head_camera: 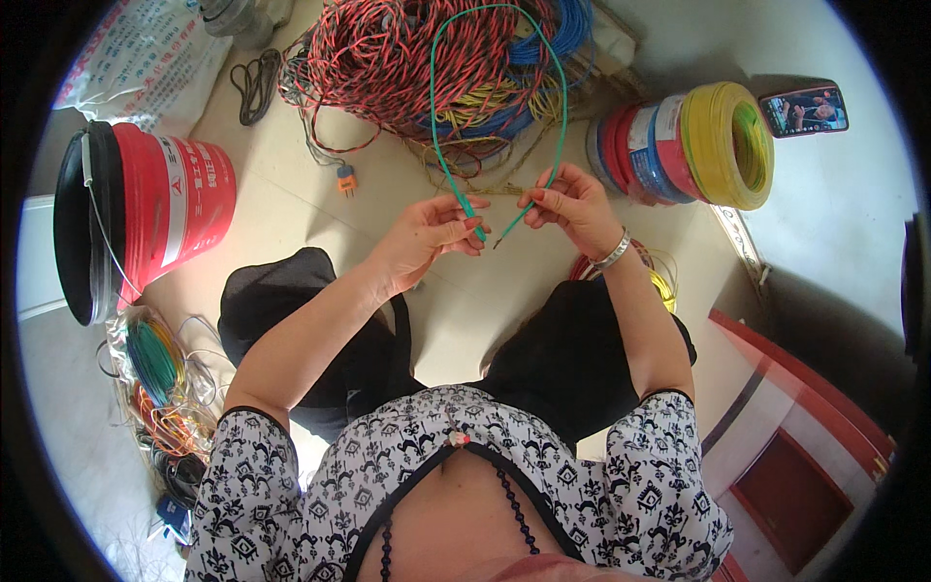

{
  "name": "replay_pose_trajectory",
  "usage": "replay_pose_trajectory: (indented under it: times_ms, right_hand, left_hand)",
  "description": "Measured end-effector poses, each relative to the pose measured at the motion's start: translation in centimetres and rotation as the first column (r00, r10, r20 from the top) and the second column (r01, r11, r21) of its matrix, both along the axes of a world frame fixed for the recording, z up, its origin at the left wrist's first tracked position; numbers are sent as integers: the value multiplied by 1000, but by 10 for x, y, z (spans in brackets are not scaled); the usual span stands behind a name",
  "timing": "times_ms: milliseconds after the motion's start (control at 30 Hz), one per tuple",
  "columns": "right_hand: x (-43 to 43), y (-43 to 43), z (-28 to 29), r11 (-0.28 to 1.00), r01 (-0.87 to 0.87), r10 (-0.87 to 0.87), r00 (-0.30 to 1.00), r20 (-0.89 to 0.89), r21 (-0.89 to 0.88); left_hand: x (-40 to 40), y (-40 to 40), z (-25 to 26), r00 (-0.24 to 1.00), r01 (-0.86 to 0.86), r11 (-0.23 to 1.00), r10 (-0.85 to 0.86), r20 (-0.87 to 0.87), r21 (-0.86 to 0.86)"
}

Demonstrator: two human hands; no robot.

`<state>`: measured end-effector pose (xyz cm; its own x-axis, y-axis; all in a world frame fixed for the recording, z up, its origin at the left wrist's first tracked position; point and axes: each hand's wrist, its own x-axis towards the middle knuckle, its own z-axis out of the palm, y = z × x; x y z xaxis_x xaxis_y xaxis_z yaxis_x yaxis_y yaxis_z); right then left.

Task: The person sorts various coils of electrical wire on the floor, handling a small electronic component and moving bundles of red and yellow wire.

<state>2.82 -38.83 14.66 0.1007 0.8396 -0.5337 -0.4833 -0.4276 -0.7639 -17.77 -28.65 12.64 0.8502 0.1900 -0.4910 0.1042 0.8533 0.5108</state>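
Note:
A green insulated wire (433,94) arches up from between my hands in a tall loop. My left hand (444,227) pinches a short doubled bundle of it, with the ends pointing down to the right. In my right hand (564,200) the other stretch is held between thumb and fingers; its dark bare tip points down, just right of the left fingertips. The hands are apart, above the floor between my knees. Behind the loop lies a big heap of twisted red and black wire (378,65), with blue coils (560,36) and yellow strands beside it.
A red bucket (196,196) lies on its side at the left, above bundled coloured wires (156,360). Wire coils (727,145) and a phone (804,110) with a lit screen are at the right. An orange plug (347,180) and a black cable (254,87) lie on the floor.

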Motion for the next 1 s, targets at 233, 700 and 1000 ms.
replay_pose_trajectory:
  times_ms: [233,700,1000]
  right_hand:
    - [-1,-2,5,999,12,-16,993,117,36]
    - [-11,-1,-1,999,9,-12,997,80,40]
    - [-17,-3,-11,995,-79,79,997,4,57]
  left_hand:
    - [3,-2,-2,1000,20,994,-22,15,110]
    - [4,1,-2,998,66,989,-67,1,132]
    - [3,2,-2,999,-3,998,1,32,68]
